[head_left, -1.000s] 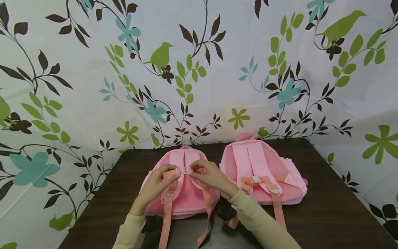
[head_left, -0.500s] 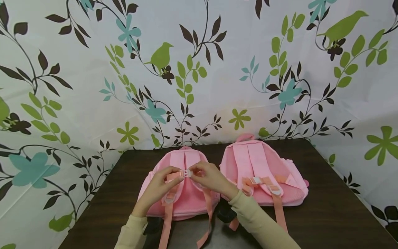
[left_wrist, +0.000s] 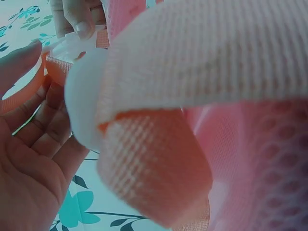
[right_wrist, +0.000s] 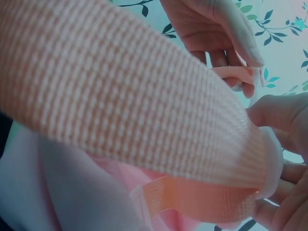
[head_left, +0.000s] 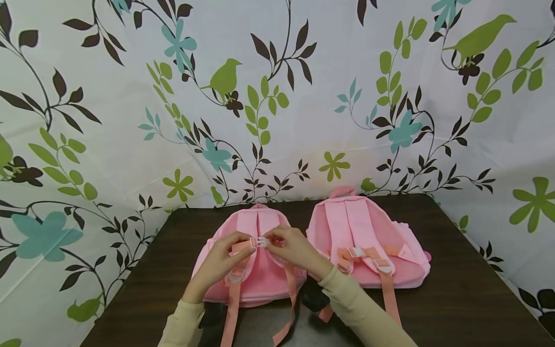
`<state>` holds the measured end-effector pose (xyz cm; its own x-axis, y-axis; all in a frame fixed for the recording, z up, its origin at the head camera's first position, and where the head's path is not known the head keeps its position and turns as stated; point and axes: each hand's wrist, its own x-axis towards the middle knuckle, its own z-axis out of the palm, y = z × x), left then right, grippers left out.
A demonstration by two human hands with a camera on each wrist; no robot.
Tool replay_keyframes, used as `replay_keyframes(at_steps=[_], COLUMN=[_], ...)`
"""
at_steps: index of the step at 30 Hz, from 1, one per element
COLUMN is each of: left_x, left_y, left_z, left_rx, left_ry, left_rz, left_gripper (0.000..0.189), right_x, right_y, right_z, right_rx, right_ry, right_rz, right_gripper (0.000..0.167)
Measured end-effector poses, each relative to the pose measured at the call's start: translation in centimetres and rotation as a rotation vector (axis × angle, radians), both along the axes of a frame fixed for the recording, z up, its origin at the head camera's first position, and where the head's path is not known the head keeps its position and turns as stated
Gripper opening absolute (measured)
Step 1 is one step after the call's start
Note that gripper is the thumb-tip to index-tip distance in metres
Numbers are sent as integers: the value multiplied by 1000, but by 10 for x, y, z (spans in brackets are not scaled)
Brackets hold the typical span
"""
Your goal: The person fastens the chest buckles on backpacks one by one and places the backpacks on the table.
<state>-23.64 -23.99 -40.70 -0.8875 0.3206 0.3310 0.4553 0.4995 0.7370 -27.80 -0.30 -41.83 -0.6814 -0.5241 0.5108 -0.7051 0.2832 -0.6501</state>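
Note:
A pink backpack (head_left: 265,285) lies on the left of the table with its shoulder straps facing up. Over its middle, a white plastic side-release buckle (head_left: 261,242) joins two short orange webbing straps. My left hand (head_left: 220,261) pinches the buckle's left half by its webbing, and my right hand (head_left: 297,249) pinches the right half. The two halves meet, though I cannot tell whether they are fully clicked in. In the left wrist view the buckle (left_wrist: 67,46) is partly hidden behind a white strap adjuster (left_wrist: 86,98); wide webbing (right_wrist: 130,91) fills much of the right wrist view.
To the right lies a second pink backpack (head_left: 407,271), its chest buckle (head_left: 357,251) joined across the straps. Loose orange strap ends (head_left: 231,313) hang toward the table's front. A patterned curtain (head_left: 295,120) stands behind the dark table (head_left: 459,279).
A second ago the buckle halves were apart with a small gap. My hands have brought them together, and they have stayed meeting since half a second ago.

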Motion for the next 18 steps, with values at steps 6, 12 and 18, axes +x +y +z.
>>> replay_keyframes(at_steps=[6,12,18], left_x=[-3,-1,1], left_y=[0,1,4], left_z=[-3,-5,-6], left_rx=[-24,-37,-31], left_ry=[-1,-11,3], left_rz=[-2,2,15], left_gripper=[26,25,21], right_x=[2,5,5], right_y=[0,-1,-2], right_z=[1,-2,-3], right_rx=[60,64,62], right_ry=[25,0,-13], right_rz=[-33,-27,-24], right_gripper=[17,17,19])
